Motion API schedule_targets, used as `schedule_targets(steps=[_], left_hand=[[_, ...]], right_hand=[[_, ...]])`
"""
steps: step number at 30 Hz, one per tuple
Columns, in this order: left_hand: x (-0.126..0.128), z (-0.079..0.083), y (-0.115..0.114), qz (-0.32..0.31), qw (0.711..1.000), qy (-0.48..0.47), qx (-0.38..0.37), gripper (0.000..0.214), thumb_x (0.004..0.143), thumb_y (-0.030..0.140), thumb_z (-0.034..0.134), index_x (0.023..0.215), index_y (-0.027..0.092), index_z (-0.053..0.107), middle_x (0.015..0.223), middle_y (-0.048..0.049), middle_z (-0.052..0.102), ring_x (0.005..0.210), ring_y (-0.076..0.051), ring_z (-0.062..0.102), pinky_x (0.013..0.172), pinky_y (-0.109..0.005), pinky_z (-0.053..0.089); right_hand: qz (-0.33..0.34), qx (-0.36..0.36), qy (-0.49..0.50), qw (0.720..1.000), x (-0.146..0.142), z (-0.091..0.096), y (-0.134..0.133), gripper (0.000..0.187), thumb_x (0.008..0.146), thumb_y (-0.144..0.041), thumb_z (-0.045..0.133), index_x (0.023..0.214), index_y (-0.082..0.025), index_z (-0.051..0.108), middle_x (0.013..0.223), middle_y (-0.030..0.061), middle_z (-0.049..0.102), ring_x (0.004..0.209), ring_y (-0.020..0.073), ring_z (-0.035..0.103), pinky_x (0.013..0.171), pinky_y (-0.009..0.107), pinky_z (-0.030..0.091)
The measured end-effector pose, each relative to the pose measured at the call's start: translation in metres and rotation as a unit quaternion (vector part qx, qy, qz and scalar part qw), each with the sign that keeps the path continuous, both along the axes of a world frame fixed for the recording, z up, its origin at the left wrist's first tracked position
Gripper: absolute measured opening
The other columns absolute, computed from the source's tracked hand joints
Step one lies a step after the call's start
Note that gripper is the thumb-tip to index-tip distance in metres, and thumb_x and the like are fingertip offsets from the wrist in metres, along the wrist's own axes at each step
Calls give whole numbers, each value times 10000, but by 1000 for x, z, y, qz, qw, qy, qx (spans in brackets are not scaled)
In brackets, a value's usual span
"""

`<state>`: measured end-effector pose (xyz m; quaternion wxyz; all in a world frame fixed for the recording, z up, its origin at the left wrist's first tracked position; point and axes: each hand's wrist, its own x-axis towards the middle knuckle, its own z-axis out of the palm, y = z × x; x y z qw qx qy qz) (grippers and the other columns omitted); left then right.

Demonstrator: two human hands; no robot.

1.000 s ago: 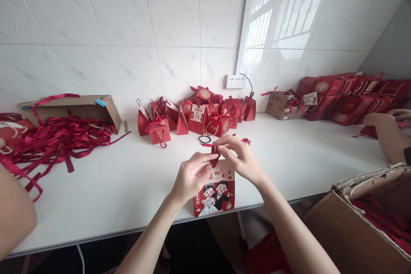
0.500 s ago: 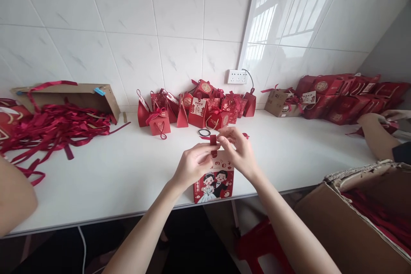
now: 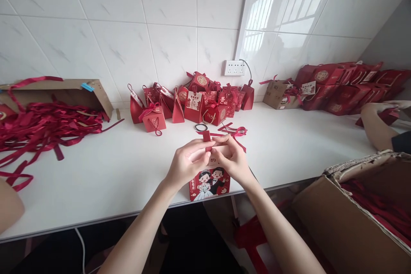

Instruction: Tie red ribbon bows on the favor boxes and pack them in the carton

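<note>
A red gift box [image 3: 210, 184] printed with a cartoon bride and groom stands at the near edge of the white table [image 3: 105, 171]. My left hand [image 3: 186, 165] and my right hand [image 3: 231, 160] meet over its top, both pinching a dark red ribbon [image 3: 206, 136] that loops up between them. The ribbon's loose ends [image 3: 236, 130] trail away over the table behind my right hand. My fingers hide the top of the box.
Several finished red boxes [image 3: 192, 102] cluster at the wall, a black hair tie [image 3: 201, 127] before them. A ribbon pile [image 3: 41, 126] spills from a cardboard box [image 3: 67, 92] at left. Red bags [image 3: 346, 90] line the right. Another person's arm [image 3: 375, 126] reaches in at right; an open carton [image 3: 359, 214] stands near right.
My hands have drawn closer together and lower onto the box top. The ribbon's loose ends now lie spread behind my right hand. The view shifted slightly.
</note>
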<state>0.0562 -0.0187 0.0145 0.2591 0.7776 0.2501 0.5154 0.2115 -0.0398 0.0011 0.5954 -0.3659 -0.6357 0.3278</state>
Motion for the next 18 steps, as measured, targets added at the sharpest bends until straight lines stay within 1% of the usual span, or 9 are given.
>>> schedule_targets(steps=[2,5,10,15,18], left_hand=[[0,0,0,0,1000,4,2,230,820,186,562,1005,205,698,923,-53,680,835,-145,639,784,-260,546],[-1,0,0,-11,1000,3,-9,242,827,175,551,1018,208,696,925,-52,672,830,-143,633,777,-253,540],[-3,2,-1,-25,999,7,-20,260,828,158,538,1030,216,691,917,-49,650,847,-141,622,765,-237,534],[-3,4,-2,-21,999,20,-13,252,835,146,516,1015,209,681,951,-50,645,890,-142,622,786,-238,528],[-3,1,-2,-11,999,29,-8,203,839,155,514,963,198,668,950,-49,655,900,-147,629,810,-254,524]], right_hand=[[-6,-1,0,1000,0,-1,-1,179,813,-309,598,957,-224,533,873,24,632,687,141,615,579,256,509],[-3,-19,0,1000,0,0,-2,193,813,-317,583,971,-219,528,830,18,630,610,131,584,521,251,482],[-30,4,-7,1000,-2,-1,-2,179,801,-299,574,956,-220,532,931,43,647,733,168,616,602,289,501],[-58,8,-11,998,-6,-4,-3,185,804,-288,561,974,-218,543,906,32,648,608,130,570,507,254,456],[-70,18,-9,997,-8,-4,-3,171,804,-294,559,953,-212,544,929,40,648,659,136,590,517,246,464]])
